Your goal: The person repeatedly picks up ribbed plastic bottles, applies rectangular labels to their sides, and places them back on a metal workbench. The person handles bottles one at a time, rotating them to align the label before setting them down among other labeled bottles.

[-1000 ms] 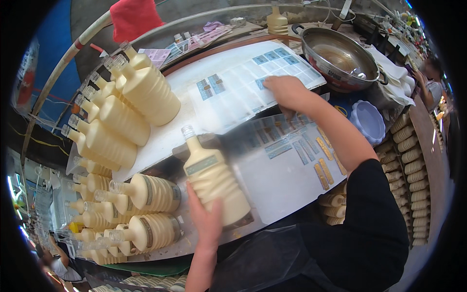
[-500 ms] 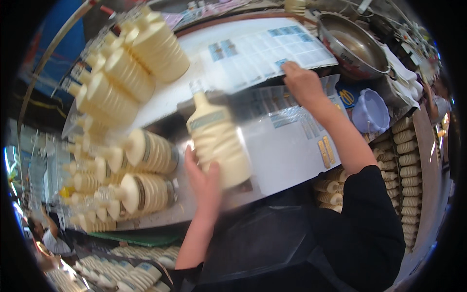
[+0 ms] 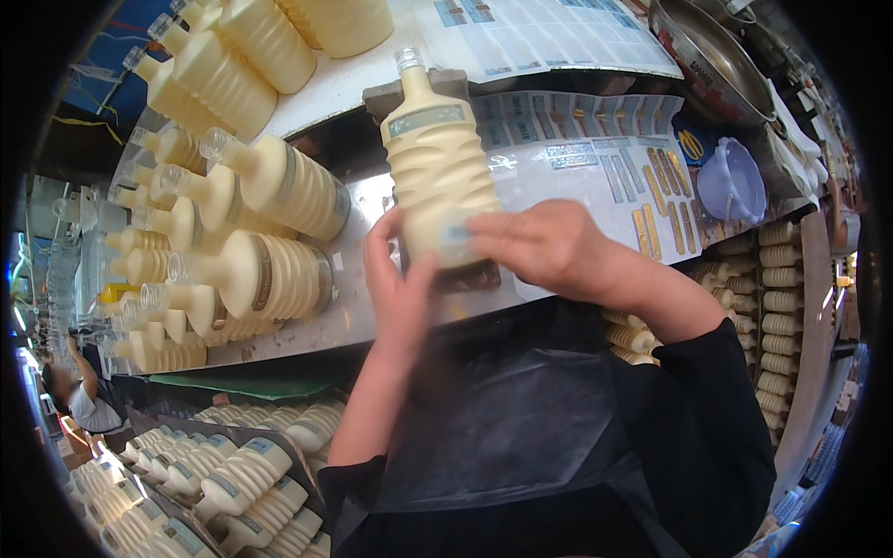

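Observation:
A cream-coloured ribbed bottle point(image 3: 442, 172) with a clear neck lies on a dark support point(image 3: 377, 99), its neck away from me. A grey-blue band label point(image 3: 426, 119) crosses its shoulder. My left hand point(image 3: 393, 270) grips the bottle's lower left side, thumb toward the front and fingers along the edge. In a pinch of its fingertips, my right hand point(image 3: 549, 244) has a small blue label point(image 3: 454, 232) against the bottle's lower front. This label is blurred, so whether it is stuck down I cannot tell.
To the left stand and lie several similar bottles point(image 3: 288, 186). Label sheets point(image 3: 558, 42) cover the far board; gold and blue strips point(image 3: 651, 191) lie at right beside a lavender bucket point(image 3: 730, 181). A metal basin point(image 3: 716, 56) sits beyond. Crates of bottles point(image 3: 246, 474) are below left.
My right hand has come from the far label sheet to the bottle, bringing a small blue label. My left hand stays at the bottle's lower left. The whole view has shifted.

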`<action>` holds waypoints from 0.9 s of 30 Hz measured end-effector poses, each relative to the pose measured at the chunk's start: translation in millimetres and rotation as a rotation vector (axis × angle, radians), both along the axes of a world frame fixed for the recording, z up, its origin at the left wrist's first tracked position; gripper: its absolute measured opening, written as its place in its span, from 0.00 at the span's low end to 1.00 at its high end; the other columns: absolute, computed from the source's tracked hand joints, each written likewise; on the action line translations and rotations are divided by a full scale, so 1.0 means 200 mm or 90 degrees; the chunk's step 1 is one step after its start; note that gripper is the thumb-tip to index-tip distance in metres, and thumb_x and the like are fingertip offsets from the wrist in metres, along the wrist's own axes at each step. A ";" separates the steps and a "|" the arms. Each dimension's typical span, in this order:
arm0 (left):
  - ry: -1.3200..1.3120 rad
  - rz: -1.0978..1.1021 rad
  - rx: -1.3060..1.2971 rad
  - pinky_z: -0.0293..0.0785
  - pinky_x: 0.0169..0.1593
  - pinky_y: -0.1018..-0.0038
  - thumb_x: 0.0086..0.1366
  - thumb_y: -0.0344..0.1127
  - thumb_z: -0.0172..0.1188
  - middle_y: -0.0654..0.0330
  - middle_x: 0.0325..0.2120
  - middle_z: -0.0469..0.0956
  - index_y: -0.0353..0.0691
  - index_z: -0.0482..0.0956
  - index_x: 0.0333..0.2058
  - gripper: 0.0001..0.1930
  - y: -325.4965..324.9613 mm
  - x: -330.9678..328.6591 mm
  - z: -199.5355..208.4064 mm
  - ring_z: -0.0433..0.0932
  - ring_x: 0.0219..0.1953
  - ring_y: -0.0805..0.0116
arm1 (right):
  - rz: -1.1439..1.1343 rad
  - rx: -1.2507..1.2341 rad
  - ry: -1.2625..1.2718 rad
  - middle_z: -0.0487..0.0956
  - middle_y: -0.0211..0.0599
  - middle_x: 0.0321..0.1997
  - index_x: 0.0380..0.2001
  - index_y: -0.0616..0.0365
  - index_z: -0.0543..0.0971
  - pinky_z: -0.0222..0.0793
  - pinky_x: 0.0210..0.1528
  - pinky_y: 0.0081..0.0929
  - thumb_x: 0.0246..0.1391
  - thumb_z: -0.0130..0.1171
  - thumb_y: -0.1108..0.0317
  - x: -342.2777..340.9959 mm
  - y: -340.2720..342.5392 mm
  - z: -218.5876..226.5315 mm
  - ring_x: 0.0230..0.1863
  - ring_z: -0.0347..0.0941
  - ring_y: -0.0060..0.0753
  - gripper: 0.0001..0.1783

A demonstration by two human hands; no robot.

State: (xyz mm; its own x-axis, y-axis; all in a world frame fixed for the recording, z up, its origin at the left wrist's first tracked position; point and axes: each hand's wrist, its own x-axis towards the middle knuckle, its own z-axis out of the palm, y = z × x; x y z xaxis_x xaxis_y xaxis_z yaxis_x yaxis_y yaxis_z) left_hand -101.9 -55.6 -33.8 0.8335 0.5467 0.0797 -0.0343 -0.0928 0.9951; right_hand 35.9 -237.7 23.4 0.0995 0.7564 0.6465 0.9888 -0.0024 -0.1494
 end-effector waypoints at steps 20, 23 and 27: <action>-0.054 0.017 -0.136 0.59 0.70 0.61 0.67 0.37 0.63 0.51 0.61 0.63 0.32 0.61 0.66 0.33 -0.05 0.04 -0.04 0.62 0.66 0.59 | -0.268 -0.086 0.694 0.76 0.29 0.34 0.59 0.61 0.71 0.68 0.29 0.22 0.56 0.68 0.61 -0.12 -0.03 -0.09 0.26 0.71 0.21 0.31; -0.009 0.018 -0.066 0.62 0.69 0.61 0.66 0.36 0.64 0.51 0.62 0.62 0.32 0.61 0.66 0.34 -0.07 0.04 -0.01 0.63 0.66 0.59 | -0.326 -0.083 0.726 0.72 0.29 0.31 0.61 0.64 0.67 0.70 0.35 0.25 0.53 0.72 0.58 -0.14 0.06 -0.14 0.31 0.71 0.24 0.39; 0.012 0.022 -0.024 0.63 0.68 0.61 0.63 0.34 0.66 0.51 0.61 0.61 0.32 0.61 0.66 0.36 -0.06 0.03 -0.01 0.63 0.66 0.58 | -0.356 -0.093 0.741 0.70 0.30 0.31 0.62 0.66 0.65 0.71 0.41 0.26 0.49 0.74 0.56 -0.15 0.09 -0.11 0.34 0.70 0.25 0.44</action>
State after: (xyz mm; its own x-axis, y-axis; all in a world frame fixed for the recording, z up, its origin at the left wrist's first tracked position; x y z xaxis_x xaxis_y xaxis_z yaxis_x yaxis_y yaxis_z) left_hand -95.2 -68.6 -36.6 0.8150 0.5779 0.0430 -0.0126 -0.0565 0.9983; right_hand 5.2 -219.9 1.1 0.8660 0.4862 -0.1169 0.1395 -0.4594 -0.8772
